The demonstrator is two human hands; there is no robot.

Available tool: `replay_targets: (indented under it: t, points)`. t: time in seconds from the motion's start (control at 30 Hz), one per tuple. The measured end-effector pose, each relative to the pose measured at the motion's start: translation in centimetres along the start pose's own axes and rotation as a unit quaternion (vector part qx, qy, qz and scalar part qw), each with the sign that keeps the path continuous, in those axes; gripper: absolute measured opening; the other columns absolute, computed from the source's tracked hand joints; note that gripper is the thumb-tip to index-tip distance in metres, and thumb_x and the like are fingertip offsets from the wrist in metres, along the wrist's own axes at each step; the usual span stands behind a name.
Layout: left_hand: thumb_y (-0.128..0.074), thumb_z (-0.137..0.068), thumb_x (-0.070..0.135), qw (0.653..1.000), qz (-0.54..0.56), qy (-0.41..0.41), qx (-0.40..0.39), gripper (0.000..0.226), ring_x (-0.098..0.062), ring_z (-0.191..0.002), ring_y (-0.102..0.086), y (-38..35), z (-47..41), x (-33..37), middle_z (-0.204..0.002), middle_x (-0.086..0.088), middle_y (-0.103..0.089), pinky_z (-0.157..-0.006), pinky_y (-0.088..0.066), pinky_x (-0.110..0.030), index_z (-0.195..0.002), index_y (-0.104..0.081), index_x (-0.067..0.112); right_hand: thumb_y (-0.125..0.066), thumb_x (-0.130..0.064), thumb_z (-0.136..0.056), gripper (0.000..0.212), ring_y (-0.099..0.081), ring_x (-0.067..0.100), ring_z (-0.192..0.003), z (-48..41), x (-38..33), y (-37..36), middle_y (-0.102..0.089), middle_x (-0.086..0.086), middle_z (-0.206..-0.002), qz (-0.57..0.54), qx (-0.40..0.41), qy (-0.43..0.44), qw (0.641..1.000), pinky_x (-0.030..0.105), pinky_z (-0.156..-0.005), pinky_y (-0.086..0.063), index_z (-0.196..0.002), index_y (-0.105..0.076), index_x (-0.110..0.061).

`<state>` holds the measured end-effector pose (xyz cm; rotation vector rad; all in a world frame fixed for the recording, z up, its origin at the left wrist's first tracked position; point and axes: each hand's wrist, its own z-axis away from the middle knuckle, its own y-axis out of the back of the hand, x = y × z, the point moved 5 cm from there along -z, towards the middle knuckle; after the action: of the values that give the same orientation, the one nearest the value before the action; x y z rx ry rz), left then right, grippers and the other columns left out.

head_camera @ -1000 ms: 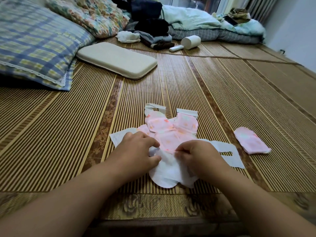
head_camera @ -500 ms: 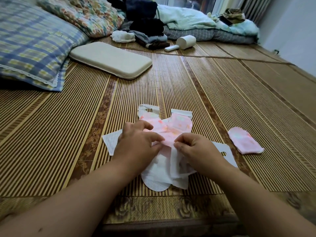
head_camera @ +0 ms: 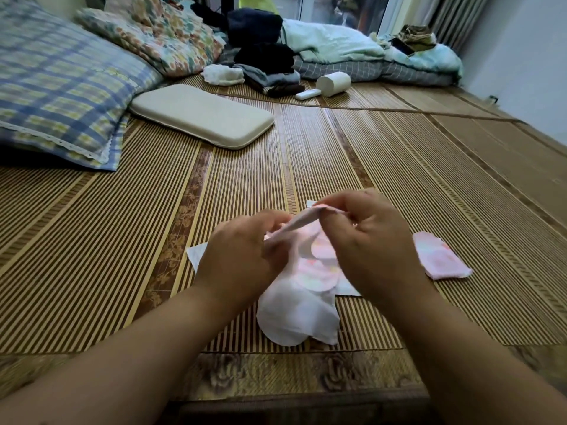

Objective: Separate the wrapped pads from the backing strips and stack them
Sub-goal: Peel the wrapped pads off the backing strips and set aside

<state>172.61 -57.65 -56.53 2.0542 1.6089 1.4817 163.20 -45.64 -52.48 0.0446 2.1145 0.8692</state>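
Over the bamboo mat (head_camera: 399,179), left hand (head_camera: 242,256) and right hand (head_camera: 368,250) are pinching one pad (head_camera: 306,220); I'm counting seemingly one freed pad (head_camera: 441,260) at right, pile (head_camera: 300,311) remaining.

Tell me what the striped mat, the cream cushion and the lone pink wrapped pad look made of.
Striped mat: probably woven bamboo or rattan slats, matt; fine parallel ribs. Cream cushion: likely foam or latex, smooth skin, rounded edges. Pink wrapped pad: thin soft film or nonwoven, creased; unclear which.

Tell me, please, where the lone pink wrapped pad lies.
In the head view, the lone pink wrapped pad lies flat on the striped bamboo mat, right of the right hand and apart from the white backing strips.
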Motion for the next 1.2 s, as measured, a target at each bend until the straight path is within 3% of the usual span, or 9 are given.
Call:
replay_targets:
  t: [0.1,0.23,0.3,0.4,0.5,0.63,0.77,1.1,1.2]
  points:
    - [-0.064,-0.083,0.024,0.996,0.023,0.069,-0.044,0.025,0.0,-0.049,-0.05,0.6,0.1,-1.9,-0.053,0.012,-0.052,-0.045,-0.036,-0.02,-0.06,-0.055,0.031,-0.059,-0.024,-0.086,0.018,-0.06,0.013,-0.06,-0.6,0.3,1.6,-0.068,0.002,-0.069,-0.103,-0.041,-0.083,0.99,0.015,-0.048,-0.042,-0.072,-0.07,-0.021]
    - [-0.063,-0.081,0.016,0.973,0.12,0.157,-0.122,0.013,-0.002,-0.048,-0.057,1.7,0.7,-3.5,-0.055,0.001,-0.064,-0.04,-0.041,-0.015,-0.068,-0.063,0.018,-0.055,-0.019,-0.088,0.014,-0.06,0.023,-0.073,-0.6,3.6,3.2,-0.065,0.009,-0.08,-0.258,-0.066,-0.275,0.924,0.037,-0.062,-0.048,-0.084,-0.068,-0.014]
    - [-0.065,-0.079,0.015,0.932,0.222,0.24,-0.16,0.005,-0.007,-0.054,-0.065,2.2,1.5,-4.5,-0.065,0.004,-0.071,-0.046,-0.048,-0.014,-0.076,-0.066,0.013,-0.054,-0.017,-0.087,0.014,-0.055,0.022,-0.068,-0.5,5.3,3.7,-0.059,0.01,-0.079,-0.286,-0.087,-0.332,0.895,0.037,-0.06,-0.044,-0.088,-0.063,-0.006]
    - [-0.069,-0.071,0.023,0.829,0.348,0.363,-0.246,0.024,-0.015,-0.05,-0.058,3.0,2.9,-6.0,-0.062,-0.001,-0.066,-0.049,-0.05,-0.025,-0.089,-0.069,0.007,-0.053,-0.008,-0.084,0.013,-0.051,0.024,-0.056,0.0,7.5,3.8,-0.055,0.015,-0.071,-0.251,-0.17,-0.372,0.877,0.036,-0.051,-0.045,-0.085,-0.058,0.003]
    - [-0.072,-0.068,0.021,0.775,0.33,0.443,-0.306,0.029,-0.011,-0.044,-0.05,3.8,4.4,-7.2,-0.063,-0.005,-0.065,-0.04,-0.045,-0.022,-0.092,-0.071,0.005,-0.055,0.002,-0.081,0.01,-0.058,0.027,-0.051,0.9,9.2,3.0,-0.06,0.019,-0.068,-0.143,-0.29,-0.382,0.866,0.032,-0.044,-0.052,-0.085,-0.06,0.01]
    - [-0.068,-0.079,0.021,0.801,0.211,0.468,-0.307,0.017,-0.01,-0.043,-0.049,4.5,5.4,-9.0,-0.062,-0.003,-0.067,-0.04,-0.041,-0.022,-0.09,-0.073,0.008,-0.062,0.002,-0.075,0.013,-0.064,0.02,-0.056,1.3,11.9,2.5,-0.071,0.017,-0.073,0.017,-0.303,-0.375,0.876,0.026,-0.046,-0.05,-0.083,-0.07,-0.006]
    - [-0.066,-0.083,0.023,0.839,0.124,0.442,-0.292,0.016,-0.009,-0.042,-0.053,5.4,5.6,-10.0,-0.055,-0.001,-0.067,-0.039,-0.043,-0.019,-0.08,-0.073,0.009,-0.066,-0.003,-0.075,0.01,-0.066,0.025,-0.064,1.0,13.6,2.6,-0.072,0.015,-0.074,0.049,-0.274,-0.377,0.883,0.033,-0.058,-0.054,-0.076,-0.073,-0.011]
    - [-0.068,-0.08,0.029,0.881,0.083,0.409,-0.223,0.016,-0.03,-0.072,-0.07,7.5,5.2,-10.9,-0.069,-0.005,-0.074,-0.061,-0.054,-0.034,-0.07,-0.076,0.021,-0.077,-0.021,-0.073,0.018,-0.064,0.018,-0.05,0.2,12.0,2.1,-0.069,0.008,-0.057,-0.05,-0.225,-0.344,0.91,0.028,-0.048,-0.055,-0.074,-0.07,-0.005]
    - [-0.073,-0.069,0.029,0.868,0.17,0.412,-0.218,0.013,-0.015,-0.052,-0.064,7.0,4.7,-9.8,-0.059,-0.001,-0.07,-0.046,-0.052,-0.027,-0.07,-0.073,0.016,-0.078,-0.019,-0.072,0.017,-0.061,0.015,-0.045,0.3,9.5,0.3,-0.065,0.003,-0.05,-0.126,-0.241,-0.326,0.905,0.024,-0.04,-0.048,-0.065,-0.066,-0.009]
